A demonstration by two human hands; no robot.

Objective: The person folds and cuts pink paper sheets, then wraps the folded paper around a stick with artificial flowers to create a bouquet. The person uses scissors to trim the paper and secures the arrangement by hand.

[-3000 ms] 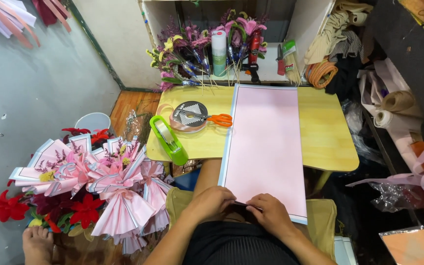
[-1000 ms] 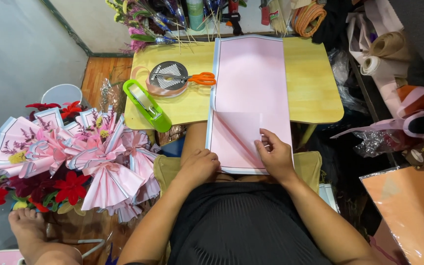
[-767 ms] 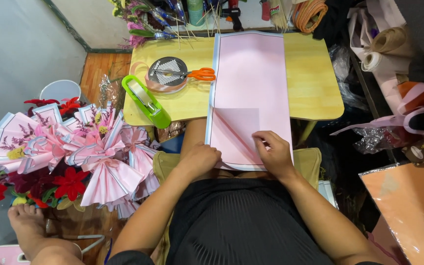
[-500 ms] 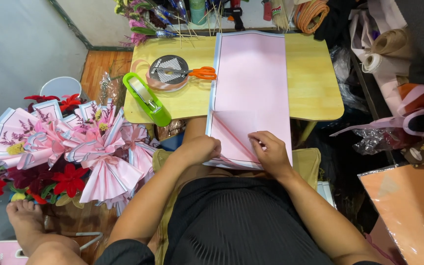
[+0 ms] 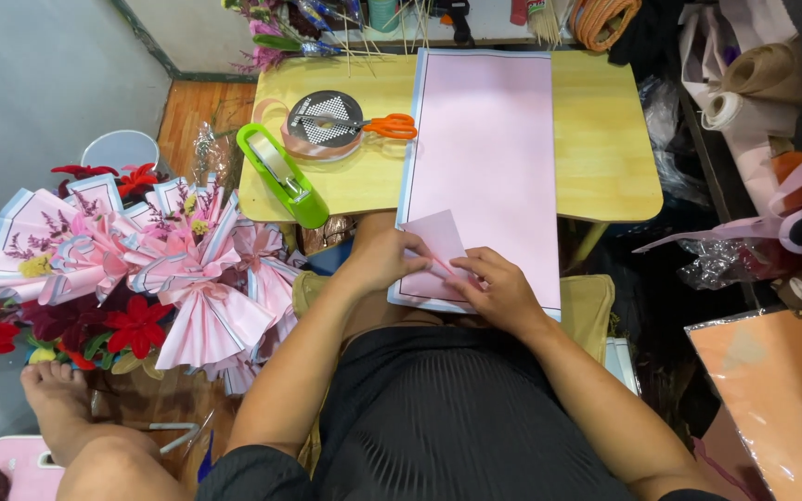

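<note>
The wrapping paper sheet (image 5: 485, 148) is soft pink with a thin dark line and a pale blue edge all round. It sits on a light yellow wood worktop (image 5: 605, 139). Scissors (image 5: 392, 125) have bright orange handles, the tape dispenser (image 5: 280, 172) is lime green, and the ribbon spool (image 5: 324, 119) shows a black-and-white check over peach ribbon. The bouquet (image 5: 141, 278) mixes pink-and-blue-trimmed fans with deep red flowers. Shorts (image 5: 457, 417) are black with fine ribbing.

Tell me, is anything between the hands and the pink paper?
No. Both hands rest right on the pink paper: the left hand and the right hand press its folded near corner. The scissors lie off to the side.
</note>
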